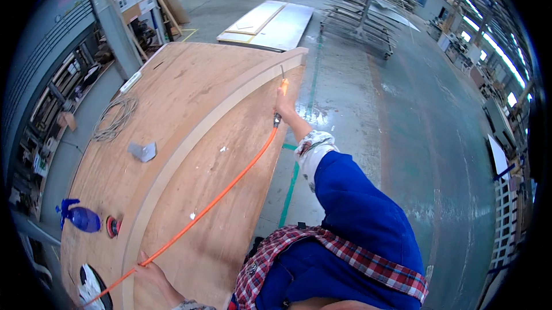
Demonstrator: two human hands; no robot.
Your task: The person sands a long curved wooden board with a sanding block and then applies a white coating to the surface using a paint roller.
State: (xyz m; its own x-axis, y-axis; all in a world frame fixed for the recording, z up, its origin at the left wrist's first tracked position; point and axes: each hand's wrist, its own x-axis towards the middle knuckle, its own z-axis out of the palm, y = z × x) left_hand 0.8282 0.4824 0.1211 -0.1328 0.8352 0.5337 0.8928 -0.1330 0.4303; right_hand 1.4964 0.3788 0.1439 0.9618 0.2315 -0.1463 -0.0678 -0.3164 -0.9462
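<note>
My right hand point(284, 103) is stretched far forward and grips an air blow gun point(282, 82) whose thin metal nozzle points at the far end of a long curved wooden strip point(190, 137). The strip lies on a large plywood table point(172, 86). From the gun an orange hose point(224, 192) runs back across the plywood to my left hand point(150, 270), which is closed around it near the table's near edge. The right arm wears a blue sleeve with a patterned cuff.
On the table lie a coiled grey cord point(115, 117), a small grey block point(142, 151), a blue spray bottle point(80, 218) and an orange-red sanding disc point(112, 226). White panels point(270, 22) lie on the floor beyond. Metal racks point(362, 17) stand far right; shelves line the left wall.
</note>
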